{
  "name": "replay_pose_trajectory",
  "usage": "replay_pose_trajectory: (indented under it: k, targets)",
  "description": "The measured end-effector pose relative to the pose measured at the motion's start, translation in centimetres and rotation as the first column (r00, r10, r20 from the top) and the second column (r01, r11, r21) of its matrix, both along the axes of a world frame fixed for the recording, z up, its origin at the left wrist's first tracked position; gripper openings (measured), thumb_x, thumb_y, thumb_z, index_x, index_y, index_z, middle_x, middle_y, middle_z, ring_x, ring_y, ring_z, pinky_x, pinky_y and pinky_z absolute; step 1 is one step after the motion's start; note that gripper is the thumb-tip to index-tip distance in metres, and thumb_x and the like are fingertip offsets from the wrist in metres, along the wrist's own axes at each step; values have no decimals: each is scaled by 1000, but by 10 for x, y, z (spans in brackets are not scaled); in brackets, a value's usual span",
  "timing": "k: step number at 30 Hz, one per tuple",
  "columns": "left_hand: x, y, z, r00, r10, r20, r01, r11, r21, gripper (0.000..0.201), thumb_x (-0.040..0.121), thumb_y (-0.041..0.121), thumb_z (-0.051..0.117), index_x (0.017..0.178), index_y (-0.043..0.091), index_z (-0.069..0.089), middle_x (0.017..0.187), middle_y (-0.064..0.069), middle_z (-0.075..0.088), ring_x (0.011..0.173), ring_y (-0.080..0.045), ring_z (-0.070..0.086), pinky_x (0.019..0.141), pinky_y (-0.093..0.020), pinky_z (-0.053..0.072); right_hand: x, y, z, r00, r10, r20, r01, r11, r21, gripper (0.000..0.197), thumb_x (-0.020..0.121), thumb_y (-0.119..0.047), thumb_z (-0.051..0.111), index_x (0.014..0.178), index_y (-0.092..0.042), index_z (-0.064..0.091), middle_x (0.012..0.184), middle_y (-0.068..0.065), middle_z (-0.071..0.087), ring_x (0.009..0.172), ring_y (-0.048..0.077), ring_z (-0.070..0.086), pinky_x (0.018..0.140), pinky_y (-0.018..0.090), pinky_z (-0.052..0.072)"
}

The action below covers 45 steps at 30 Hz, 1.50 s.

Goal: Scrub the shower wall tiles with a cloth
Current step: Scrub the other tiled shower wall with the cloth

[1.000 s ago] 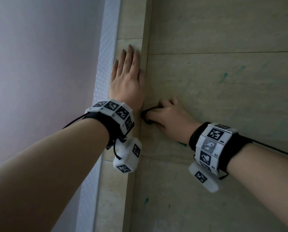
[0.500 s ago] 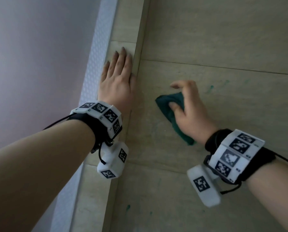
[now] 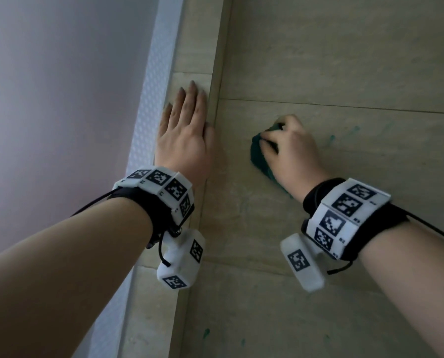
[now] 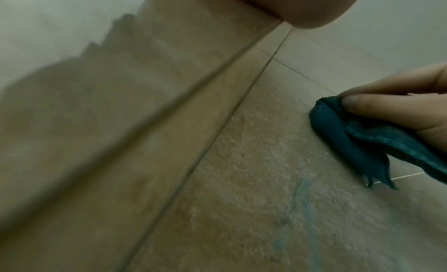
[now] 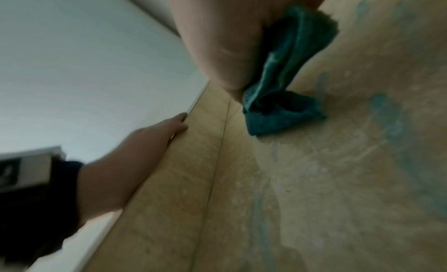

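Note:
A dark teal cloth [image 3: 259, 158] [image 4: 343, 134] [image 5: 278, 111] is pressed against the beige shower wall tiles [image 3: 345, 63], bunched up. My right hand [image 3: 290, 153] [image 4: 392, 107] grips the cloth with curled fingers, most of the cloth hidden under the palm. My left hand [image 3: 184, 130] [image 5: 154, 134] lies flat with straight fingers on the narrow tile strip left of the wall corner, holding nothing. Teal smears [image 3: 345, 134] [image 5: 384, 111] mark the tile to the right of the cloth and lower down.
A white textured frame strip [image 3: 153, 81] runs along the left of the tile strip, with a pale lilac panel [image 3: 60, 99] beyond it. A vertical corner joint [image 3: 215, 140] separates the two hands. Grout lines cross the tiles.
My right hand has carried the cloth from beside the corner joint up and to the right across the tile. The left hand stays flat on the strip.

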<state>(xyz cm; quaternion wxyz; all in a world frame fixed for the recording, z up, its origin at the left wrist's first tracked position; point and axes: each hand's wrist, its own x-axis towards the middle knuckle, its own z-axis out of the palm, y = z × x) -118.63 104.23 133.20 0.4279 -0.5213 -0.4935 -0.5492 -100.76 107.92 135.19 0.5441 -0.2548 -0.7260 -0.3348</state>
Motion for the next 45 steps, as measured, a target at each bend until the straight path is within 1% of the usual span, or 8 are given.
replay_pose_trajectory:
  k: [4,15,20,26,30,34,40,45]
  targets:
    - [0,1,0,1000,1,-1,-1,1000,9,54,103,25,26,154,16,9,162,0,2,148,-13,-3,117,-25,-10,-6,-3,-4,961,-231,153,236,972,-16,43,86,-36,66,103,3,63,124,16,36,102,33,44,86,44,46]
    - [0,2,1,1000,0,5,0,1000,23,55,102,25,26,154,17,11,161,2,3,148,-12,-3,116,-24,-11,7,-10,10,858,-416,303,419,906,59,43,92,6,44,134,-2,43,129,18,35,106,34,44,82,39,41]
    - [-1,2,1,1000,19,-9,-19,1000,0,60,96,32,17,154,17,9,161,1,2,148,-11,-3,117,-26,-9,21,-17,28,976,-210,54,209,978,19,34,94,1,50,128,-4,55,118,20,47,97,37,53,82,42,46]
    - [-1,1,0,1000,4,-5,-5,1000,-10,58,99,32,18,153,18,7,161,2,0,147,-10,-5,118,-26,-9,30,-1,41,959,-238,-157,225,970,-96,21,96,-2,46,112,2,60,120,16,37,82,30,49,80,40,48]
    - [0,1,1,1000,9,-6,-10,1000,-2,60,96,34,16,153,18,10,161,2,2,147,-10,-3,118,-26,-8,8,-2,20,971,-214,105,225,968,-108,23,95,-3,47,115,-2,59,119,12,39,85,28,52,81,41,48]
    - [-1,2,1,1000,-2,3,2,1000,-5,55,103,27,25,154,18,7,161,2,0,147,-10,-5,116,-24,-11,-6,-12,-12,794,-297,531,358,934,-12,33,95,-6,45,126,-11,55,129,10,38,88,29,56,74,38,50]
    - [-2,2,0,1000,10,-17,-10,1000,6,55,102,27,25,154,16,9,161,1,2,148,-12,-3,117,-25,-10,33,-2,19,952,-304,45,307,947,-91,31,94,-5,50,123,-9,59,129,9,40,72,30,54,68,41,51]
    - [-2,0,0,1000,3,-21,-3,1000,-19,54,103,27,23,154,17,5,161,1,-3,147,-11,-8,116,-24,-12,17,-11,-26,850,-328,412,392,917,-78,43,94,-2,45,136,-10,48,148,12,28,82,30,60,73,38,52]
